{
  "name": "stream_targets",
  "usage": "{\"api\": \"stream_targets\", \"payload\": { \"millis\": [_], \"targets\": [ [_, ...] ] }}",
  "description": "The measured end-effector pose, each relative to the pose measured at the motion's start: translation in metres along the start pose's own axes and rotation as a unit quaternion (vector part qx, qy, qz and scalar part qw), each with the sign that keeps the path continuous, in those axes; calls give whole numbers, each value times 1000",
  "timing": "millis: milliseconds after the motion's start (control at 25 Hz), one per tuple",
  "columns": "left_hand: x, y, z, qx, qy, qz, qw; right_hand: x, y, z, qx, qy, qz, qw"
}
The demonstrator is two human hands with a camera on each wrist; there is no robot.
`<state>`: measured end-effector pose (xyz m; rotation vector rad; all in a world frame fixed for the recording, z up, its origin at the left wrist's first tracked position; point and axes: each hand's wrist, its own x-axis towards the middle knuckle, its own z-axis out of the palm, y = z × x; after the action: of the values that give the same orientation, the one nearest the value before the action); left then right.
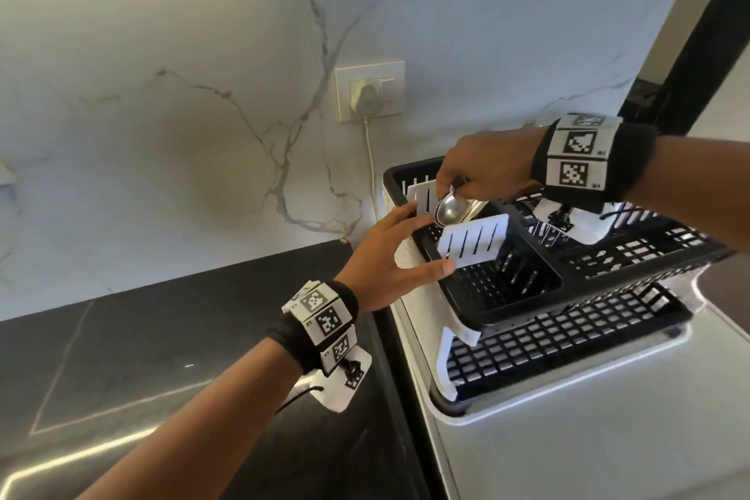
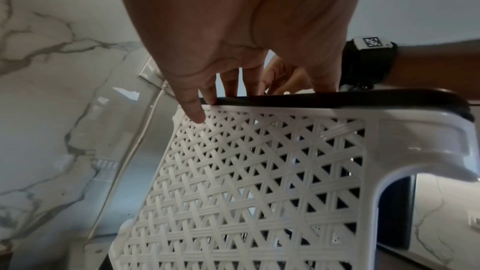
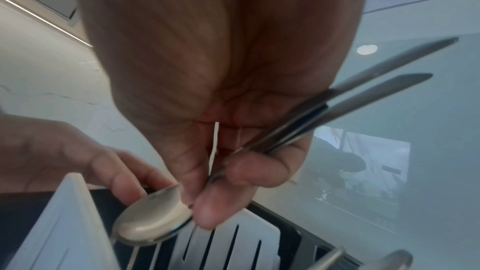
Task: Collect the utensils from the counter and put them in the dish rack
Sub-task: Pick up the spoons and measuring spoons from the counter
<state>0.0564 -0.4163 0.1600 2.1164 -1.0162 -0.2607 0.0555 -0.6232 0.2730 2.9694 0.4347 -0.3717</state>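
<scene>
My right hand (image 1: pixel 450 189) pinches a bunch of metal spoons (image 1: pixel 448 209) near their bowls, holding them bowls down just above the left end of the dish rack (image 1: pixel 608 268). In the right wrist view the spoon bowl (image 3: pixel 153 219) hangs over a white slotted divider (image 3: pixel 228 239), and two handles (image 3: pixel 363 98) stick out past my right hand (image 3: pixel 207 202). My left hand (image 1: pixel 410 248) rests on the rack's left rim with straight, spread fingers. Its thumb lies on the white lattice side (image 2: pixel 246 171) in the left wrist view, where my left hand (image 2: pixel 233 93) touches the black rim.
The black rack in its white frame stands on a pale glossy surface (image 1: pixel 568 438) to the right of the black counter (image 1: pixel 162 337). A deep slotted compartment (image 1: pixel 507 280) lies below the spoons. A plugged wall socket (image 1: pixel 367 93) and its cord (image 1: pixel 370 158) are behind the rack.
</scene>
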Motion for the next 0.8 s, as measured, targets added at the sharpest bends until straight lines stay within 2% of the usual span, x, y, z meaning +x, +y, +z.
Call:
{"api": "stream_targets", "payload": {
  "millis": [120, 320, 480, 720, 800],
  "targets": [
    [3, -7, 4, -39, 8, 0, 999, 5, 1, 1, -10, -8, -16, 1000],
    [5, -12, 7, -63, 29, 5, 998, 21, -8, 14, -51, -96, -54, 993],
    [5, -13, 7, -72, 34, 0, 997, 29, -15, 23, -66, -92, -69, 991],
    [4, -12, 8, -81, 47, 10, 996, 24, -13, 25, -28, -55, -16, 998],
    [4, -11, 7, -75, 50, 15, 996, 21, -14, 16, -9, -63, -7, 998]
  ]
}}
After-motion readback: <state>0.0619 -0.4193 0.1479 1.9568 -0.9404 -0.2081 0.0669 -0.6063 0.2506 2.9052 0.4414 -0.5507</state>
